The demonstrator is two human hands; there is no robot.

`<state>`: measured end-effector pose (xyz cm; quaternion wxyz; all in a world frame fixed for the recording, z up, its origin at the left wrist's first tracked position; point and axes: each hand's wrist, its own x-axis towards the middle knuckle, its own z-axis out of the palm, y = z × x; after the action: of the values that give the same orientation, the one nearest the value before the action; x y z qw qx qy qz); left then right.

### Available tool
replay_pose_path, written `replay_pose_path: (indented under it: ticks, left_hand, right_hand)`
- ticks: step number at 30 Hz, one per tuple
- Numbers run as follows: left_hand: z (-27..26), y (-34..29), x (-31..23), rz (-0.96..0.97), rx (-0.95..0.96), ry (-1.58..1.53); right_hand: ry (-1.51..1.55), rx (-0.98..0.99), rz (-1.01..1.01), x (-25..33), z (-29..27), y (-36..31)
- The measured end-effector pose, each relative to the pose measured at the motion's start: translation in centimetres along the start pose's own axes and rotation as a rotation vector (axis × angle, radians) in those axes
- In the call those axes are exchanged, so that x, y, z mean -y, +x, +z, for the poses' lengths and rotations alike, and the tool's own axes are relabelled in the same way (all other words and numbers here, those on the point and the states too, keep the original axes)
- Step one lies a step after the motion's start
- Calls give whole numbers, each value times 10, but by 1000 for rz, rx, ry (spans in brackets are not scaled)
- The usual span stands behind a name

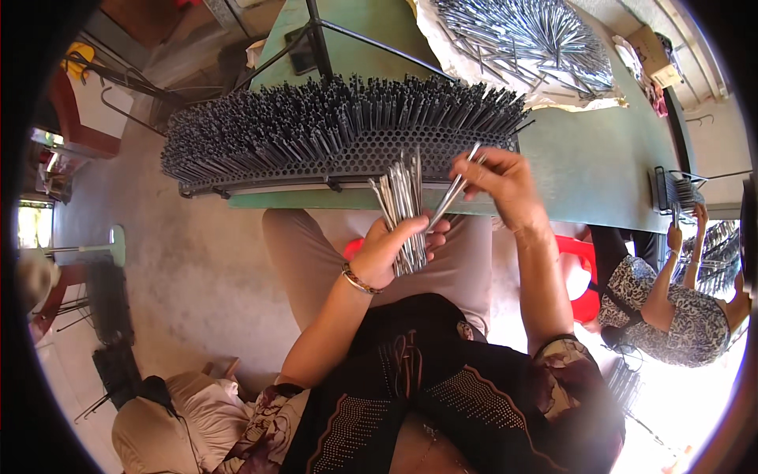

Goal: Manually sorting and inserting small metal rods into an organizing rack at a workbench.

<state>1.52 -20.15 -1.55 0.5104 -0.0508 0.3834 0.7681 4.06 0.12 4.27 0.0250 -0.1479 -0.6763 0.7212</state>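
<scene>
Currently, the left hand (385, 251) grips a bundle of silvery rods (404, 193) beside the bench (584, 174), while the right hand (507, 186) pinches a few thin rods (455, 189) close by; a perforated rack (395, 146) holds dark rods (316, 118).

The rack (371, 150) was black, patterned with round holes; the table (580, 170) beneath it was green. On the rack's near side, your bundle of rods (403, 189) was silver, your trousers (304, 245) plain taupe.
</scene>
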Motion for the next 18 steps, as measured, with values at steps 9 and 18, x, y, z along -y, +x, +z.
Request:
replay_pose_path:
  ticks: [9, 18]
  left_hand:
    - [-3, 4, -3, 36, 36, -9]
    - [-6, 1, 2, 66, -18, 16]
  right_hand:
    - [-302, -279, -529, 20, 13, 53]
    - [-405, -249, -652, 20, 24, 69]
